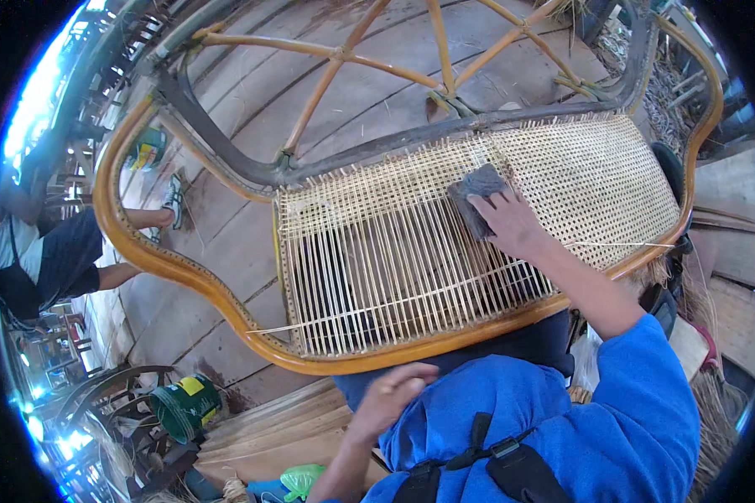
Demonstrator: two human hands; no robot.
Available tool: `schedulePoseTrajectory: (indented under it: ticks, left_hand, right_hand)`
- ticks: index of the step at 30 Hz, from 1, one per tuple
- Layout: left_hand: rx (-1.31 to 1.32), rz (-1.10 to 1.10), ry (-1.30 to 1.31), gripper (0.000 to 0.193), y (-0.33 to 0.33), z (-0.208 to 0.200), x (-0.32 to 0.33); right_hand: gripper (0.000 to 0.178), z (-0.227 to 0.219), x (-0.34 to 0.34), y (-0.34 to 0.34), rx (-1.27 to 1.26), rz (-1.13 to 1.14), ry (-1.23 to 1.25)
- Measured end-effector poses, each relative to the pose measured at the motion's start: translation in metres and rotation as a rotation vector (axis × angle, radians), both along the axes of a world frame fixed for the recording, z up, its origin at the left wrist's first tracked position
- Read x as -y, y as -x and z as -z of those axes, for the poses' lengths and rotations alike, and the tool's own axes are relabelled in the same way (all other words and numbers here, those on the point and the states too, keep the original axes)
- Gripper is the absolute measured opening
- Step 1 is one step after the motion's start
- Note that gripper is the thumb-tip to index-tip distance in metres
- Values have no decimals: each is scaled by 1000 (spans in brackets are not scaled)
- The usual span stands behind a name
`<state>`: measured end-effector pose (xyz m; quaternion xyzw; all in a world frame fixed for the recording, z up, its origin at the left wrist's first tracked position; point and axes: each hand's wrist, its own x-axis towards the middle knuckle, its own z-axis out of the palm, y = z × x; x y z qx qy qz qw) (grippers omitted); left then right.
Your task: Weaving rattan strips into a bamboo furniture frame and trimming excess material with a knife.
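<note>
Grips dark block (478, 178), mid cane panel (596, 176), w/ R hand (512, 226), fingers over top. Has L hand (390, 402) half-curled below frame (394, 359); can't tell if pinching. Est. block light, stiff: hold sides. Est. panel springy, fragile: hold frame.

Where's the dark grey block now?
Head view, just right of centre: the dark grey block is under the right hand, on the cane panel, left of its densely woven right half.

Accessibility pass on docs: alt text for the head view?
A right hand holds a dark grey pad against a partly woven cane panel in a curved orange-brown frame; the blurred left hand is off the panel, beside a blue top.
</note>
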<state>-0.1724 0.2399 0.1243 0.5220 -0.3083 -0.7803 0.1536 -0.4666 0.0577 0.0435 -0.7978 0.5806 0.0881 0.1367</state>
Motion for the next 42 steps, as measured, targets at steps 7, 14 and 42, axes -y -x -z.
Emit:
schedulePoseTrajectory:
  ticks: [7,14,42]
  left_hand:
    - [1038,-78,941,23,-83,47,55]
    - [1261,46,1030,26,-102,65,70]
    - [1307,-39,868,32,-106,66,71]
  right_hand:
    - [88,-2,29,-11,102,120,-201]
    - [67,12,15,-29,242,157,98]
    - [46,17,65,-151,418,-231,-34]
